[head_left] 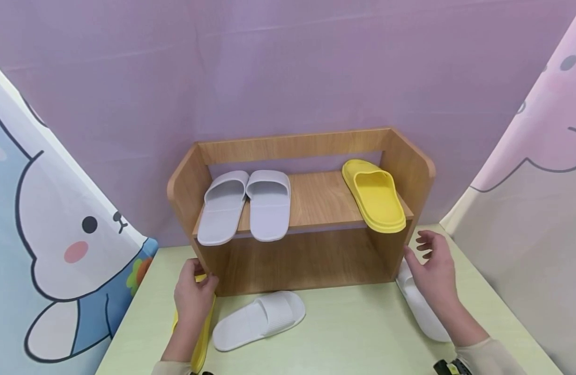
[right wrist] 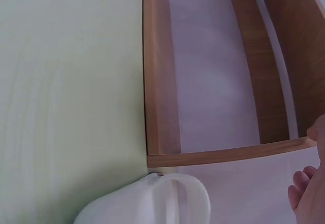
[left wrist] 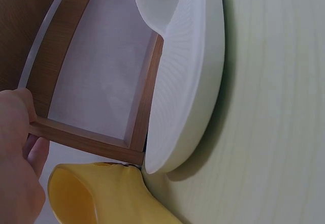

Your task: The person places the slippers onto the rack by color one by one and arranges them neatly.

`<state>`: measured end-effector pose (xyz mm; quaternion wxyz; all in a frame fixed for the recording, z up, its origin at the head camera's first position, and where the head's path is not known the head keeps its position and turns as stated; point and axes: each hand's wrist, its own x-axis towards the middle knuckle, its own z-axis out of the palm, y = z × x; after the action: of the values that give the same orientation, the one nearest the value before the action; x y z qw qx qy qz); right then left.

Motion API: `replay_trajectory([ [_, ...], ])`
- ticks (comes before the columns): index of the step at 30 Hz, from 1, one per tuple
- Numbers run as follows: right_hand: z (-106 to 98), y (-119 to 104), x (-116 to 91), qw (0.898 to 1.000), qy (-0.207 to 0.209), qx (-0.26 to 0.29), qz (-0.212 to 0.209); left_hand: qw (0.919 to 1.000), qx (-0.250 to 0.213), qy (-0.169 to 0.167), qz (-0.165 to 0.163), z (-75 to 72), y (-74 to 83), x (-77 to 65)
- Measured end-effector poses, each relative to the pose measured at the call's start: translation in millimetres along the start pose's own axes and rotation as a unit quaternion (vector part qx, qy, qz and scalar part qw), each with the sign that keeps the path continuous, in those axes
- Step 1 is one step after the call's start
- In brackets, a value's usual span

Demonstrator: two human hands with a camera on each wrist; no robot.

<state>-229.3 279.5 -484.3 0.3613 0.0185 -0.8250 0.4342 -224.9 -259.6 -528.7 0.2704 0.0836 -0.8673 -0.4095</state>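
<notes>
A small wooden shoe rack (head_left: 295, 260) with two levels stands in the middle of the head view. My left hand (head_left: 194, 291) pinches the front edge of its left side panel (left wrist: 89, 140), one digit on the inner face and others outside. At the right side panel (right wrist: 228, 154), my right hand (head_left: 434, 268) has its thumb touching the edge, while its loosely bent fingers stay off the wood. Two grey slippers (head_left: 226, 208) sit at the left of the upper shelf, and one yellow slipper (head_left: 377, 200) at its right end.
A white slipper (head_left: 260, 320) lies on the pale table before the rack. Another yellow slipper (left wrist: 117, 193) lies under my left forearm, partly hidden. A second white slipper (head_left: 421, 307) lies by my right hand. Purple cloth (head_left: 292, 67) hangs behind; printed curtains flank both sides.
</notes>
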Motion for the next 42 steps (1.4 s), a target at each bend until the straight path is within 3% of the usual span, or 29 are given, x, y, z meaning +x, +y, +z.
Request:
replay_trajectory([
  [26,14,15,-6,0.998,-0.058,0.022,-0.018,1.0,-0.002,-0.004,-0.004,-1.1,1.9,-1.8],
  [42,19,20,-10,0.999,-0.05,-0.006,-0.019,1.0,-0.005,0.001,-0.002,-0.1,0.9,-1.3],
])
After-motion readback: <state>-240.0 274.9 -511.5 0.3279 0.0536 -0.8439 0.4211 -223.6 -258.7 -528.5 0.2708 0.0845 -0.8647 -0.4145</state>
